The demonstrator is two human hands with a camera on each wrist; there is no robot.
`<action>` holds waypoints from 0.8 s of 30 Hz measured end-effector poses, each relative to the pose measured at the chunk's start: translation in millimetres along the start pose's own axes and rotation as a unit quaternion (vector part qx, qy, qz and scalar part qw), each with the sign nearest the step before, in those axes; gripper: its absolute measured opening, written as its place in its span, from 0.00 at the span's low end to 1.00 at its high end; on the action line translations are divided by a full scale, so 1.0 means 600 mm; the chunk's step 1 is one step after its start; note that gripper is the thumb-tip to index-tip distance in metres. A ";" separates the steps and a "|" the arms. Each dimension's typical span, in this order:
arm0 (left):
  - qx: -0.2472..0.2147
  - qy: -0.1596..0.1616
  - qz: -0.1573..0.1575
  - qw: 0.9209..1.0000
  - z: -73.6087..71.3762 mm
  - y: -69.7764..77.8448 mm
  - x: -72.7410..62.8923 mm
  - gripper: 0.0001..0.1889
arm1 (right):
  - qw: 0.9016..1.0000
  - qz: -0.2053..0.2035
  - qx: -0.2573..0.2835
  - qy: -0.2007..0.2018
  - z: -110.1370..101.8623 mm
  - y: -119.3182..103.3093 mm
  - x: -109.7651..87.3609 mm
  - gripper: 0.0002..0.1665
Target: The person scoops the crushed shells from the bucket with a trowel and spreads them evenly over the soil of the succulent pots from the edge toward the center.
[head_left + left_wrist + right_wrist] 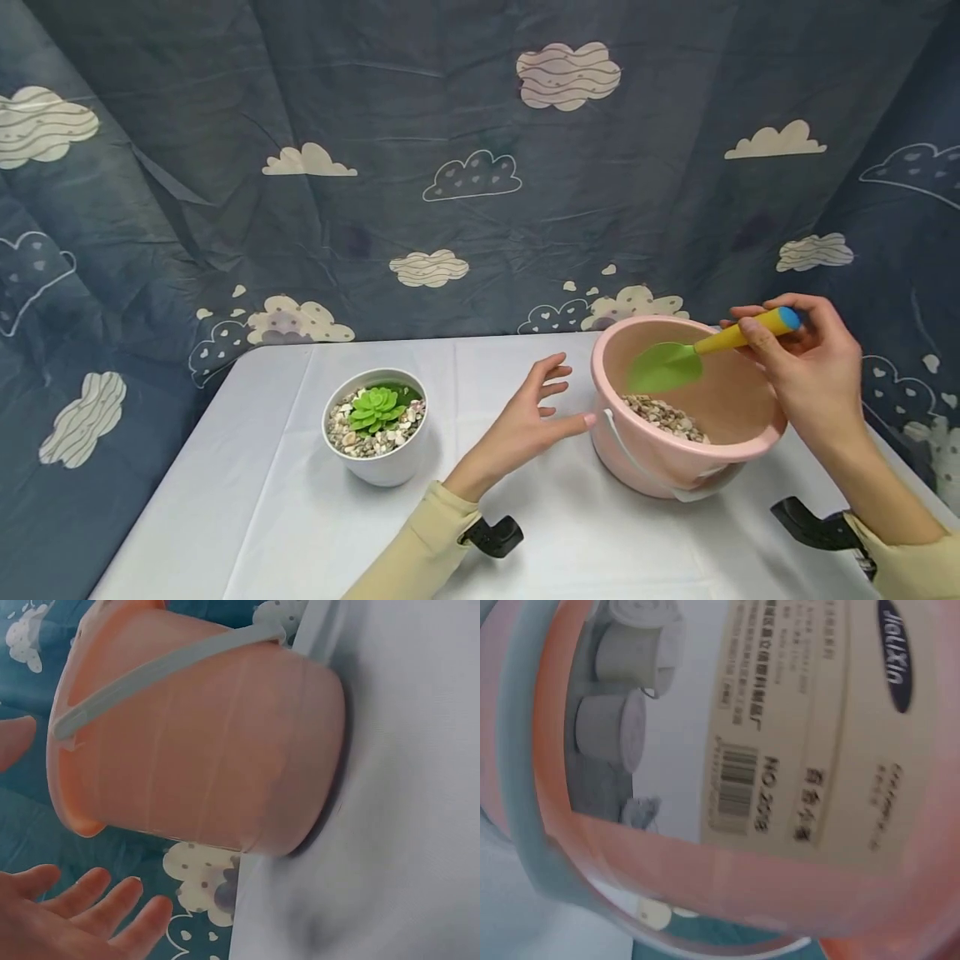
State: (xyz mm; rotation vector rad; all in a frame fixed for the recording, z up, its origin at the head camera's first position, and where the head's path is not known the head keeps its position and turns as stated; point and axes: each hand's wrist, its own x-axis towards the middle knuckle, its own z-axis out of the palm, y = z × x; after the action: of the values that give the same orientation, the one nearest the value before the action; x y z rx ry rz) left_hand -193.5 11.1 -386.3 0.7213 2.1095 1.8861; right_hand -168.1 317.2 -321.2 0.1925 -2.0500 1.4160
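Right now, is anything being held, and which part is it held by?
Yes: the green-bladed scoop is held in the right grip by its yellow handle, near the blue end. The left grip holds nothing.

Right-hand grip (817,367) holds trowel (665,368) by its yellow handle, green blade over mouth of pink bucket (731,408), gravel (663,417) inside. Left-hand grip (528,421) just beside bucket, fingers apart. White pot (386,472) with green succulent (375,408) farther left on white-covered counter (570,517). Dark cloud-print cloth (450,83) behind.
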 end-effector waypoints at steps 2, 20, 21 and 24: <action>-0.011 0.000 0.001 1.000 0.005 0.000 0.008 0.42 | 0.999 -0.012 -0.036 -0.019 0.006 0.003 0.004 0.24; -0.015 -0.055 0.028 0.998 0.031 0.009 0.048 0.43 | 0.976 -0.062 -0.152 -0.143 0.002 0.038 0.045 0.26; -0.012 -0.055 0.030 0.998 0.032 0.010 0.048 0.43 | 0.975 -0.065 -0.154 -0.146 0.000 0.040 0.045 0.25; -0.007 -0.059 0.031 0.998 0.033 0.014 0.053 0.45 | 0.968 -0.087 -0.172 -0.160 -0.004 0.044 0.047 0.25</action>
State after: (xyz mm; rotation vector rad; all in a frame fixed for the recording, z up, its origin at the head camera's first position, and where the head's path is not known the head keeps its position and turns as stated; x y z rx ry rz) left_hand -209.6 44.4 -376.3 0.8818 2.0221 1.8397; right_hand -201.5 336.5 -325.7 0.4666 -2.4356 0.9503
